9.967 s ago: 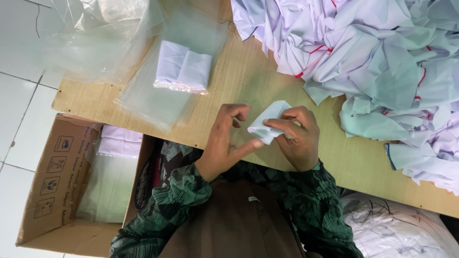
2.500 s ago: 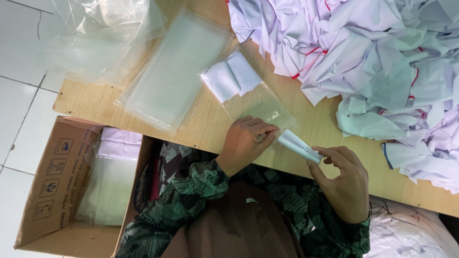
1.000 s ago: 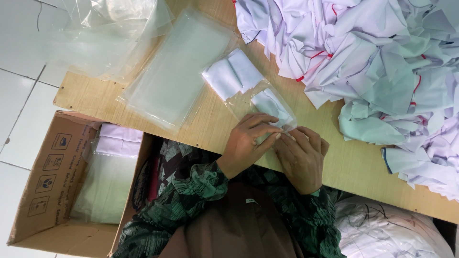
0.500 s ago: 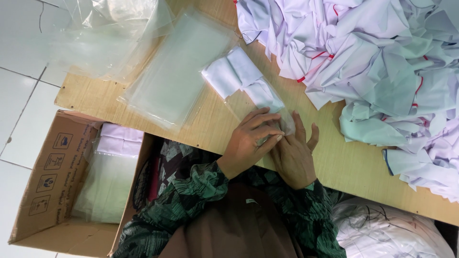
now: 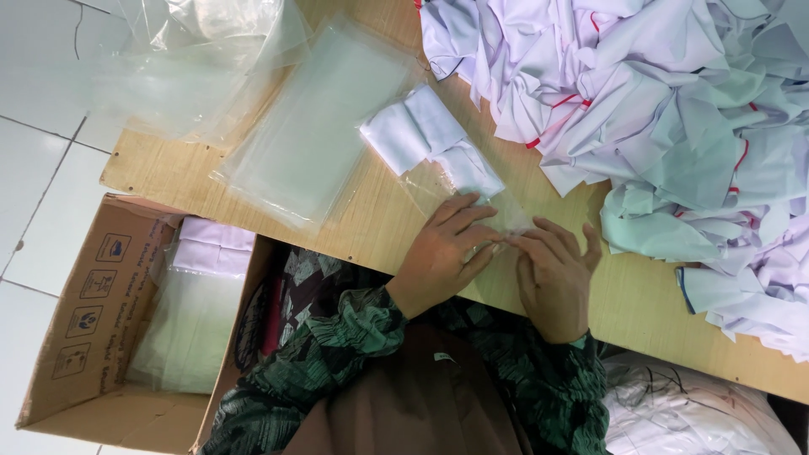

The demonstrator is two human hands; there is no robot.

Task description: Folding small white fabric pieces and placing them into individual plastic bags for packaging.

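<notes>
The folded white cloth in its clear plastic sleeve (image 5: 474,179) lies flat on the pale wooden desk (image 5: 371,221), its long axis running diagonally from your hands up and away toward a second folded white cloth (image 5: 411,132) that touches its far end. The sleeve's open end points back at you, probably so the flap can be pressed down. Your left hand (image 5: 444,250) lies palm-down with fingers spread on the near end of the sleeve, pinning it. Your right hand (image 5: 552,274) rests flat just beside it, fingertips meeting the left hand's at the sleeve's edge. Neither grip is clenched; both press rather than grasp. Left of the sleeve sits a stack of empty clear plastic bags (image 5: 316,135), within easy reach. Right of it, a heap of crumpled white and pale green garments (image 5: 649,93) covers the desk. Below the desk's left edge stands an open cardboard box (image 5: 88,291) holding packed pieces.
</notes>
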